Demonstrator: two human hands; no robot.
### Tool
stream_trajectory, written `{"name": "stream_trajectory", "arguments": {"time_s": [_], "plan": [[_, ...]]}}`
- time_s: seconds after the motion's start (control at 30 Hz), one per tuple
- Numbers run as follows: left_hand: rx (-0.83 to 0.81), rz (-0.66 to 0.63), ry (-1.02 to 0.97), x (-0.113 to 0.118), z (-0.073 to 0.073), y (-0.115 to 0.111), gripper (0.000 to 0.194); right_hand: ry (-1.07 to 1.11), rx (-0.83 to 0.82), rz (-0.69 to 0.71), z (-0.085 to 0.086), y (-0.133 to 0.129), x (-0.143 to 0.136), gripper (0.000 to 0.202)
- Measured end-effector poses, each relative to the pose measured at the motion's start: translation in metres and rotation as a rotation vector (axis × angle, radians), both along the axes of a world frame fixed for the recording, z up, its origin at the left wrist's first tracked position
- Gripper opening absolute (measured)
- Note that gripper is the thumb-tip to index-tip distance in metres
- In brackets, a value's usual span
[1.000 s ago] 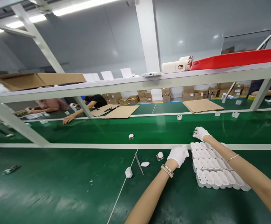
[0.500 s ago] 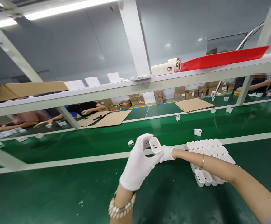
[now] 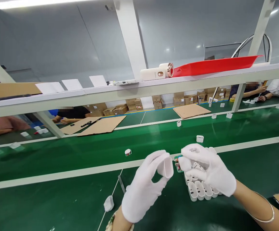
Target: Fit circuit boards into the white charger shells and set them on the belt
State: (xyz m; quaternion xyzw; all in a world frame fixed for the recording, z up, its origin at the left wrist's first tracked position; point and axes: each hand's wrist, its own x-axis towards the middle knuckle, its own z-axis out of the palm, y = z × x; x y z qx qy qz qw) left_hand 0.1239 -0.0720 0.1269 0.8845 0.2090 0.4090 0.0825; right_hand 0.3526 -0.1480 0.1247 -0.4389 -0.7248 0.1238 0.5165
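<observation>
My left hand (image 3: pixel 141 189), in a white glove, pinches a small white oval plastic housing (image 3: pixel 169 168) between thumb and fingers, its hollow side turned partly away. Close beside it on the right, my gloved right hand (image 3: pixel 210 170) grips a small green circuit board (image 3: pixel 178 164) with coppery and red parts at its edge. The board and the housing are apart. Beneath my right hand stand rows of white oval housings (image 3: pixel 199 190), open side up and partly hidden by the glove.
On the green conveyor belt (image 3: pixel 93 154) lie a small white part (image 3: pixel 128 152) and a white housing (image 3: pixel 200 139). A crumpled white piece (image 3: pixel 109 203) lies near left. Above runs a shelf with a red tray (image 3: pixel 213 65) and a cream handheld device (image 3: pixel 157 73). Co-workers sit across the belt.
My right hand has moved right, away from the left hand, and now shows a circuit board in its fingers. My left hand has tilted the housing. The view has shifted.
</observation>
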Motion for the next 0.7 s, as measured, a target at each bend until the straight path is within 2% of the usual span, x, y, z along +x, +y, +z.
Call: {"name": "stream_trajectory", "arguments": {"time_s": [0.1, 0.23, 0.37, 0.5, 0.7], "plan": [[0.052, 0.003, 0.043, 0.004, 0.000, -0.005, 0.050, -0.165, 0.142, -0.034, 0.007, -0.011, -0.009, 0.036], [0.146, 0.045, 0.075, 0.006, -0.001, -0.012, 0.047, -0.239, 0.132, -0.060, 0.008, -0.016, -0.012, 0.013], [0.179, 0.069, 0.094, 0.005, -0.003, -0.018, 0.047, -0.170, 0.082, 0.005, 0.008, -0.018, -0.014, 0.015], [0.174, 0.097, 0.130, 0.003, -0.004, -0.021, 0.047, -0.195, -0.034, 0.078, 0.013, -0.019, -0.017, 0.020], [0.229, 0.107, 0.148, 0.003, -0.006, -0.020, 0.041, -0.278, -0.005, 0.092, 0.012, -0.022, -0.019, 0.021]]}}
